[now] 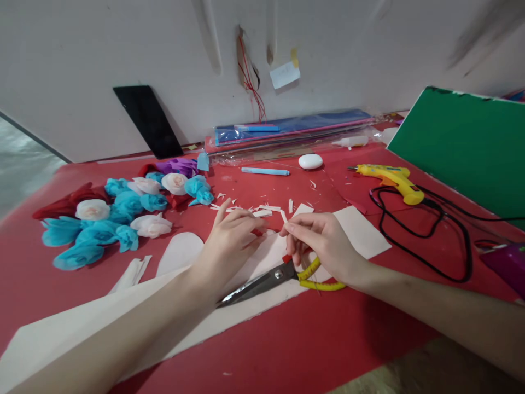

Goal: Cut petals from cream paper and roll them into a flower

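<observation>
My left hand (233, 238) hovers over white paper, its index finger raised and the others loosely bent apart, holding nothing that I can see. Opposite it, my right hand (315, 235) has thumb and fingers pressed together; what they hold, if anything, is hidden. A thin white paper strip (284, 216) shows right at those fingertips. Below both hands lie scissors (262, 283) with yellow-wrapped handles, blades pointing left, on a long white paper sheet (213, 320). Behind the left wrist is a rounded white paper piece (179, 253). White paper scraps (266, 208) are scattered beyond the fingers.
Blue, white, red and purple fabric-like flowers (127, 205) fill the left side. At right are a yellow glue gun (394, 180) with its black cord (467, 246) and a green board (467, 153). A blue pen (265, 171) and a white oval object (310, 161) lie farther back.
</observation>
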Motion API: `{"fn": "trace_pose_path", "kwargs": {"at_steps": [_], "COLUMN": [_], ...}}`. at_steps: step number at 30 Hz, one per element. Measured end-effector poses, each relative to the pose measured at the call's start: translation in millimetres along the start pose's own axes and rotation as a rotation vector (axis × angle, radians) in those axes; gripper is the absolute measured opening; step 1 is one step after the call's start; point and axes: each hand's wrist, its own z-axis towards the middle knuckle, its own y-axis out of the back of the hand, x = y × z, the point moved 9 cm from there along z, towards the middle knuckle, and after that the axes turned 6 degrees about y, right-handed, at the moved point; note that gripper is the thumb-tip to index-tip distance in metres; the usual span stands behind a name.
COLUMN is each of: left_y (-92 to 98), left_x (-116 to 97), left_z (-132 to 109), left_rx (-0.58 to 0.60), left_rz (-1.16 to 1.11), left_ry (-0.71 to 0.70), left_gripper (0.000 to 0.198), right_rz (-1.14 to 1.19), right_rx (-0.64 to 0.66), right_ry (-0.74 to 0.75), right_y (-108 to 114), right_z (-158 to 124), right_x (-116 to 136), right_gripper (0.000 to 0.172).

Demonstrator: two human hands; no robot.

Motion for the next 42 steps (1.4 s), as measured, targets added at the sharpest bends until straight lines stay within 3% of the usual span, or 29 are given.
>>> {"fn": "trace_pose_path", "kwargs": {"at_steps": [5, 13, 18, 25, 42], "left_y": [1.5, 0.0, 5.8, 3.8, 4.0], "left_x": [-1.1, -3.0, -1.7, -7.6, -6.0], "left_z": [-1.9, -0.2, 2.9, -0.4, -0.5], "left_rx": [-0.039, 0.005, -0.039, -0.073, -0.066], "left_rz": [0.037, -0.016, 0.016, 0.145, 0.174], "left_ry": [-0.032, 0.015, 0.026, -0.076, -0.003], "left_gripper": [0.012, 0.016, 0.007, 0.012, 0.018], "right_rz": [-0.001, -0.001, -0.004, -0.006, 0.001], "right_rx": [-0.002, -0.004, -0.006, 0.002, 0.010], "right_ry": [-0.003, 0.000, 0.010, 0.018, 0.039], "right_y": [0.5, 1.2, 2.0, -0.5, 0.1], "right_z": [-0.6, -0.4, 0.0, 0.7, 2.0], "right_x": [0.6, 0.5, 1.8, 1.9, 1.8], "right_gripper": [0.019, 0.019, 0.019, 0.020, 0.021]}}
